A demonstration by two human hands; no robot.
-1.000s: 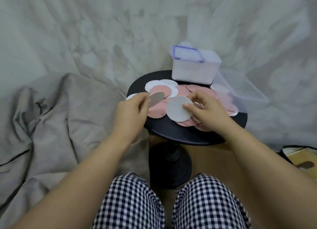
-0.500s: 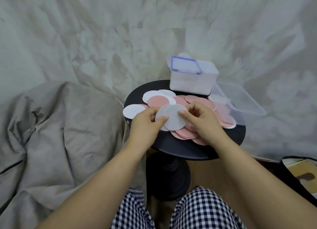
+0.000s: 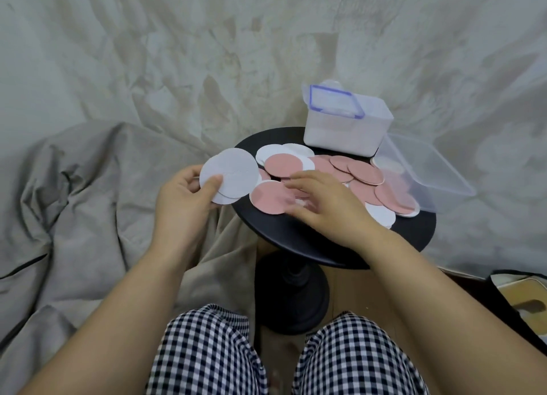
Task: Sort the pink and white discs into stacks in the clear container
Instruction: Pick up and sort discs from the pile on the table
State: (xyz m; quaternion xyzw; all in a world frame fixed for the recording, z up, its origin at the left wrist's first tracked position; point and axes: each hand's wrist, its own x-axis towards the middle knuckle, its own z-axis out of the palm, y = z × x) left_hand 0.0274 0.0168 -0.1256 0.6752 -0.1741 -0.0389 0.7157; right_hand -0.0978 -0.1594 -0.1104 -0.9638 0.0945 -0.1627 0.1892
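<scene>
My left hand (image 3: 185, 196) holds a small stack of white discs (image 3: 229, 174) at the left edge of the round black table (image 3: 296, 235), thumb pressed on the top disc. My right hand (image 3: 322, 203) lies over the pile of pink discs (image 3: 364, 172) with its fingers spread, fingertips touching a pink disc (image 3: 268, 199) at the front of the pile. More white discs (image 3: 273, 153) lie at the back left of the pile. The clear container (image 3: 346, 128) stands at the back of the table with a blue-rimmed lid leaning on its top.
A second clear plastic tub (image 3: 426, 169) lies tilted on its side at the table's right edge, over some discs. Grey wrinkled cloth (image 3: 74, 202) fills the left. My checked trousers (image 3: 266, 353) and the table's black pedestal (image 3: 291, 294) are below.
The white disc held between both hands has passed to my left hand, which moved left with the stack. My right hand let go and dropped onto the pink discs.
</scene>
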